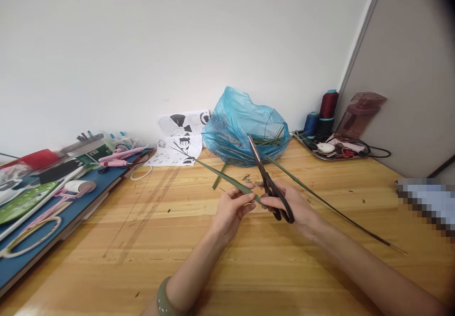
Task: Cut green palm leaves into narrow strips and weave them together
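Between the thumb and fingers of my left hand (235,209) is a long green leaf strip (227,178), its thin end pointing to the upper left. My right hand (296,207) grips black-handled scissors (270,183), blades pointing up and away towards the bag; its fingertips also touch the near end of the strip. Past the hands sits a blue plastic bag (245,121) with green leaf strips (268,140) inside. Another long strip (327,200) runs from the bag to the right across the wooden table (149,268).
Printed paper (177,150) leans on the wall left of the bag. A blue shelf (88,197) holding pink tools and a hoop is at left. At back right stand thread spools (329,105), a tray (334,156) of small items and a pink bottle (360,112).
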Demonstrator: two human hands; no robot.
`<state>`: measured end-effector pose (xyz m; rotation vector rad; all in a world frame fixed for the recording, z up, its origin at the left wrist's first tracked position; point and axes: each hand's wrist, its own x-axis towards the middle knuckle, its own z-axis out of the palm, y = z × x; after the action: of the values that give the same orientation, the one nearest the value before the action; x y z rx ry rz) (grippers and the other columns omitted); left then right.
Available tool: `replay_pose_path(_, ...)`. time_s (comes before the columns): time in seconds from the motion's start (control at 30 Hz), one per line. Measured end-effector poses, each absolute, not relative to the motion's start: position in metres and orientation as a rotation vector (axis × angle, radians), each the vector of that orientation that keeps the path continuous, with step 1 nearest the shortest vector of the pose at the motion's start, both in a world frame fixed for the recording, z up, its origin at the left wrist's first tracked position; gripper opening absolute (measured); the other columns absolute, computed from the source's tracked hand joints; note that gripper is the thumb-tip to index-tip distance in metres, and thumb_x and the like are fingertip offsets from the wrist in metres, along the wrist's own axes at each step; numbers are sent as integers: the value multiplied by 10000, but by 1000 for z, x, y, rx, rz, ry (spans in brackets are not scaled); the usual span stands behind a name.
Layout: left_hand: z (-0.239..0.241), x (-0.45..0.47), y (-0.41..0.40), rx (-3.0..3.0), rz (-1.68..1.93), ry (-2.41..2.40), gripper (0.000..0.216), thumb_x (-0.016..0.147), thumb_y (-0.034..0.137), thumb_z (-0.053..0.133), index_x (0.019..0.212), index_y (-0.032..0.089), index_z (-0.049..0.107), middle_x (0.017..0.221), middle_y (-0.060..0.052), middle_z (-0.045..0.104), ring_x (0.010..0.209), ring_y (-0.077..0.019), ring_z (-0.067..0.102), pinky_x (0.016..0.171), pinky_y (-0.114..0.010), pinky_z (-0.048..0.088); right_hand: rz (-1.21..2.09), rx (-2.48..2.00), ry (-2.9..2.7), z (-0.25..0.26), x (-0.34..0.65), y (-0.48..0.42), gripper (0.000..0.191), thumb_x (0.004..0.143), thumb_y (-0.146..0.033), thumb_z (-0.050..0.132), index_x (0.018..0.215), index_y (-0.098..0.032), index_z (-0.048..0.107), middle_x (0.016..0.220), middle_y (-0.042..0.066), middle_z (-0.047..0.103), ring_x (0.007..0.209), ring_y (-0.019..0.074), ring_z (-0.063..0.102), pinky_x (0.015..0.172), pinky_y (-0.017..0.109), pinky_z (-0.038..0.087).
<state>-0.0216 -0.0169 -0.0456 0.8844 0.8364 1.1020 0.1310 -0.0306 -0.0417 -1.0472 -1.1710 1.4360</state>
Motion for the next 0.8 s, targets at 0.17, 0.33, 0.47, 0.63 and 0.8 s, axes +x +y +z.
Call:
replay_pose_path(0.17, -44, -21, -18, 887, 1064, 785, 191, 570, 177, 697, 747, 141, 637, 690, -9, 612, 631, -73, 559, 618, -173, 451, 1576, -949, -1133, -46, 132, -33, 272, 693, -269, 599, 942, -180, 536, 641, -28, 530, 558, 90, 500, 514, 199, 386)
replay_pose_path(0.33, -47, -23, -15, 929, 1148, 884, 136, 590, 216, 688, 662, 119, 627, 617, -7, 614, 571, -70, 552, 545, -151, 431, 1471, -999, -1153, -45, 129, -33, 305, 691, -285, 616, 955, -166, 521, 667, -7, 573, 605, 114, 540, 538, 211, 393)
replay_pose_path(0.47, -48, -23, -14, 943, 1184, 911, 138, 572, 211, 698, 626, 105, 629, 556, 5, 595, 508, -59, 522, 550, -164, 433, 1331, -1090, -1219, -44, 128, -32, 393, 621, -238, 674, 970, -172, 504, 631, -18, 585, 579, 132, 545, 493, 218, 376)
replay_pose_path(0.63, -48, -20, -15, 887, 1144, 869, 167, 547, 202, 709, 671, 110, 646, 632, -15, 620, 585, -83, 557, 627, -194, 453, 1255, -1132, -1287, -45, 129, -32, 360, 639, -228, 647, 965, -189, 499, 639, -20, 583, 576, 124, 529, 450, 200, 347)
replay_pose_path(0.8, -50, -22, -13, 798, 1177, 854, 161, 530, 184, 715, 651, 116, 633, 643, -11, 620, 592, -76, 567, 653, -195, 458, 1275, -1124, -1305, -44, 133, -34, 346, 642, -270, 651, 957, -194, 531, 594, -39, 527, 519, 107, 495, 442, 203, 358)
